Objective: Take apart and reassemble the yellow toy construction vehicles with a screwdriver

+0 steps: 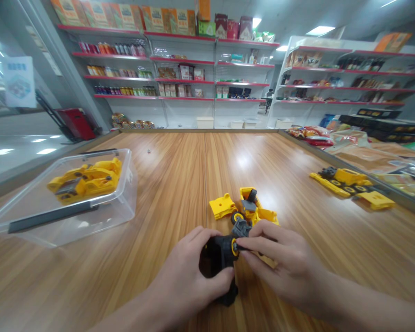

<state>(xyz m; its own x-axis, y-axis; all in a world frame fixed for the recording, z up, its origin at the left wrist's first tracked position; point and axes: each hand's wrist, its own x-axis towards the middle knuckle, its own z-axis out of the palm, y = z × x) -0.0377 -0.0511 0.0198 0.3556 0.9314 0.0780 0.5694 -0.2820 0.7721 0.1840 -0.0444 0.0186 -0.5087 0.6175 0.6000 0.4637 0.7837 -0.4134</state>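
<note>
My left hand (pixel 200 267) is wrapped round a black toy vehicle part (pixel 224 251), tilted above the wooden table. A wheel (pixel 234 247) with a yellow rim sits on its right side. At the wheel's hub my right hand (pixel 280 258) pinches a small dark piece, mostly hidden by the fingertips, so its kind does not show. Just beyond the hands lie a yellow toy panel (pixel 222 206), a yellow toy body (pixel 250 199) with a dark wheel on it, a grey toy part (pixel 241 227) and another yellow piece (pixel 267 215), partly behind my right hand.
On the left stands a clear plastic box (pixel 100 226) with yellow toy vehicle parts inside. More yellow parts and a wheeled toy chassis (pixel 349 180) lie at the right. Bagged goods (pixel 366 147) sit beyond the table's right edge. Stocked shelves (pixel 180 60) stand behind.
</note>
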